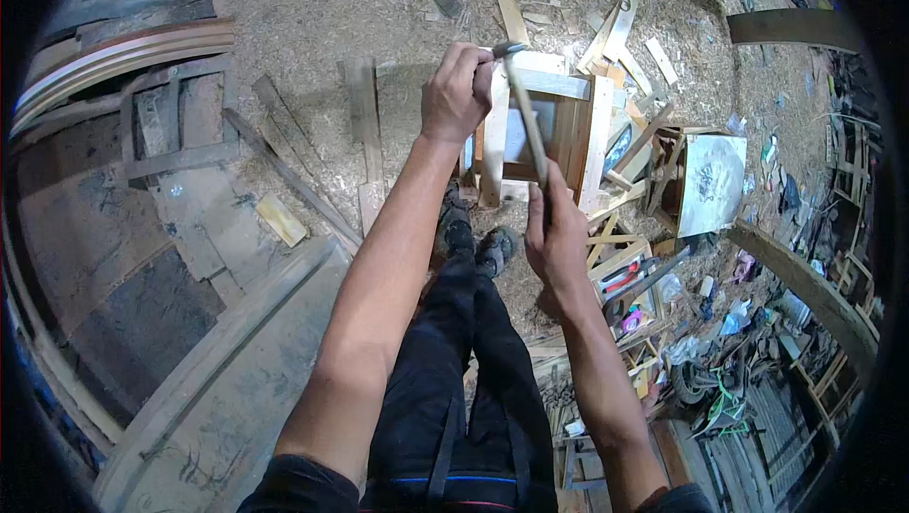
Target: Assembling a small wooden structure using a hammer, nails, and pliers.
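Wooden handle [527, 115], partly inside right hand [557, 236]

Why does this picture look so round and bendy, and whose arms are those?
There's no robot here, just a person. A camera worn on their head looks down, and its very wide lens bends straight edges. So you see their own arms and shoes. The right hand holds a hammer by its handle. The left hand is beside the hammer's head, near a wooden frame; I can't tell if it pinches anything. Wood scraps lie on the ground, with a pale-topped box to the right.
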A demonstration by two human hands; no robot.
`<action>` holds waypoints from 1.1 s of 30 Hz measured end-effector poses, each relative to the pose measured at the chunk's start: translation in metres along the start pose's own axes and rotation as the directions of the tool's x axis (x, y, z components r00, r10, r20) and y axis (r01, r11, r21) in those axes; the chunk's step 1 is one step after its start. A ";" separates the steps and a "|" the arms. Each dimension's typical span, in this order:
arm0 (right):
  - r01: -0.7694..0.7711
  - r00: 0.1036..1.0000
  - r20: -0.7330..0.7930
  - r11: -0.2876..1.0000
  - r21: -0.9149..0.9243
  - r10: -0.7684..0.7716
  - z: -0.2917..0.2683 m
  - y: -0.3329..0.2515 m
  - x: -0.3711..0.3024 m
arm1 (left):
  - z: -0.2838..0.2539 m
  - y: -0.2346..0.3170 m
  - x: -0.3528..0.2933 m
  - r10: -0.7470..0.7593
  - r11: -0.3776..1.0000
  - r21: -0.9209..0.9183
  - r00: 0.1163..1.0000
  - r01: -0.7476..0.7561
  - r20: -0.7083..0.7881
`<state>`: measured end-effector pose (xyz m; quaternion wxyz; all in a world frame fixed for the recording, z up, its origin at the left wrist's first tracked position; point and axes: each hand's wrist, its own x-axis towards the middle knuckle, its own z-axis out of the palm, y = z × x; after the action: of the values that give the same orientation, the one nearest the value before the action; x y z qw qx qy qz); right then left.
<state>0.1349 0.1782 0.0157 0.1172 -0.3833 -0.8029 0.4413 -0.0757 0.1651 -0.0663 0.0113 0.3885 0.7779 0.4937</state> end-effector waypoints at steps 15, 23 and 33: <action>0.040 0.998 0.046 0.998 -0.042 -0.038 -0.010 -0.008 -0.014 | 0.009 -0.014 -0.020 -0.386 0.798 -0.472 0.919 0.374 0.076; 0.003 0.998 0.069 1.000 -0.008 -0.003 -0.010 -0.005 -0.014 | 0.016 0.001 -0.011 -0.270 0.898 -0.375 0.961 0.232 -0.053; 0.038 0.999 0.040 0.999 -0.006 -0.038 -0.010 -0.002 -0.012 | 0.025 0.003 -0.015 -0.379 0.852 -0.399 0.925 0.341 -0.018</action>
<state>0.1472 0.1751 0.0252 0.1085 -0.3597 -0.8135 0.4439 -0.0535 0.1755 -0.0821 0.1428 0.2018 0.7230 0.6450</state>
